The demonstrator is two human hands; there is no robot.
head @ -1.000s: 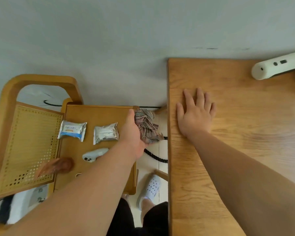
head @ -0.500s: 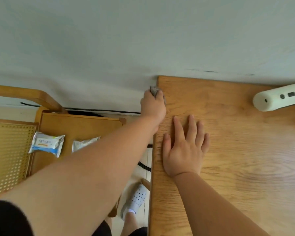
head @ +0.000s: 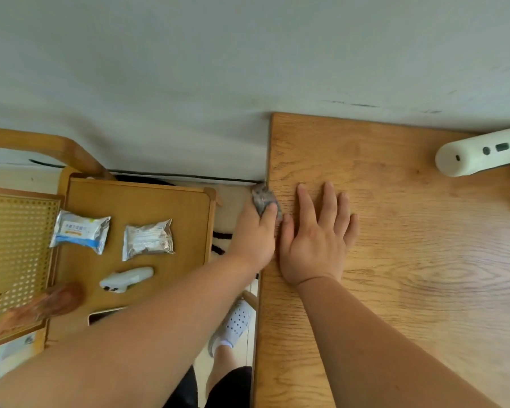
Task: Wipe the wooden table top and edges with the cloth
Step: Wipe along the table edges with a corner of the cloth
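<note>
pale wall behind, warm wood grain below: the wooden table [head: 395, 260] fills the right half of the view, its left edge running from twelve to six o'clock.

the left hand [head: 255, 237] is curled tight round a bunched grey cloth [head: 262, 198], which pokes out past the fingertips at twelve o'clock and presses against that left edge, a little short of the far corner. the right hand [head: 315, 242] lies flat on the top with fingers straight and slightly spread, holding nothing, its thumb nearly touching the left hand.

further out, at two o'clock from the right hand, a white device [head: 480, 154] rests on the table near the wall. at nine o'clock stands a low side table [head: 136, 198] carrying two foil packets [head: 80, 231]. a white shoe [head: 236, 322] shows at six o'clock.

risks, as i judge them: the wad is small, so much of the edge could be skipped, and the right thumb sits in its path toward six o'clock. a loose grip could drop the cloth into the gap. wide strokes on top could knock the device.
</note>
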